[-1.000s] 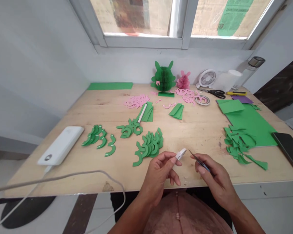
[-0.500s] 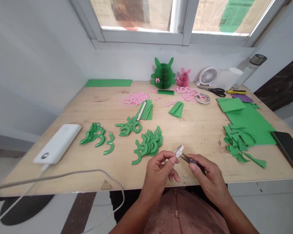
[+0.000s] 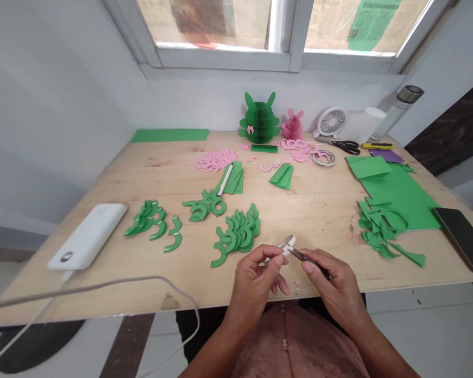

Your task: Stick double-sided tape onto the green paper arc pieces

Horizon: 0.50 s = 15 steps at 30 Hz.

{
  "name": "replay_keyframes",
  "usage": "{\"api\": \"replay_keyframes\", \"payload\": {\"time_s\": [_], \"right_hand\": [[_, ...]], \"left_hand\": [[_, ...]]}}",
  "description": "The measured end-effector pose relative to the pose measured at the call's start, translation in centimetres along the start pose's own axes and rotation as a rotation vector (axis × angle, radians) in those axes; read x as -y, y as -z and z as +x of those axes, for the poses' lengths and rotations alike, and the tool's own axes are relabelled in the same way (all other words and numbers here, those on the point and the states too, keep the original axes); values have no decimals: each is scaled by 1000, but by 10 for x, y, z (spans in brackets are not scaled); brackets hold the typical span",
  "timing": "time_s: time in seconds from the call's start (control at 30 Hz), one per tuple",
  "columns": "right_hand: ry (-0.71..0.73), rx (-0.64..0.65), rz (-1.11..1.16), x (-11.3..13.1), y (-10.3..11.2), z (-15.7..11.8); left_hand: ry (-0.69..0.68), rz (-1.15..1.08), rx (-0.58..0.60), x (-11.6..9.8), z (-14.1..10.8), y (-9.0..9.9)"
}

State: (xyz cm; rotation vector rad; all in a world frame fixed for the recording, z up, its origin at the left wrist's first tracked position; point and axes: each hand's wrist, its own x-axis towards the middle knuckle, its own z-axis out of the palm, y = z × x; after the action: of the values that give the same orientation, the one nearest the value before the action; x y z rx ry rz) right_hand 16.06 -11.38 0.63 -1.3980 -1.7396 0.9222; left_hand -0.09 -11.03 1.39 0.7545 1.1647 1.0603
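Near the table's front edge, my left hand pinches a small curled white strip between thumb and fingers. My right hand grips a slim dark-handled tool with a metal tip; its exact kind is not clear. The tip meets the strip just beyond my left fingertips. To the left of my hands lies a stack of scalloped green paper cutouts. Farther left are more green cutouts with white strips on them, and one such single piece.
Pink paper pieces lie toward the back, near green and pink honeycomb paper figures. At right are green scraps, a phone and black scissors. A white power bank with a cable stands left.
The view has shifted slightly, so things on the table sit a little farther left. Both hands keep nearly the same pose, with the tool's tip still at the white strip.
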Motion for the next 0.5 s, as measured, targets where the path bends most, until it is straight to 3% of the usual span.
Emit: {"api": "replay_keyframes", "payload": {"time_s": [0.5], "right_hand": [[-46, -44, 32, 2, -1, -1]], "left_hand": [[12, 6, 2, 0, -1, -2]]}}
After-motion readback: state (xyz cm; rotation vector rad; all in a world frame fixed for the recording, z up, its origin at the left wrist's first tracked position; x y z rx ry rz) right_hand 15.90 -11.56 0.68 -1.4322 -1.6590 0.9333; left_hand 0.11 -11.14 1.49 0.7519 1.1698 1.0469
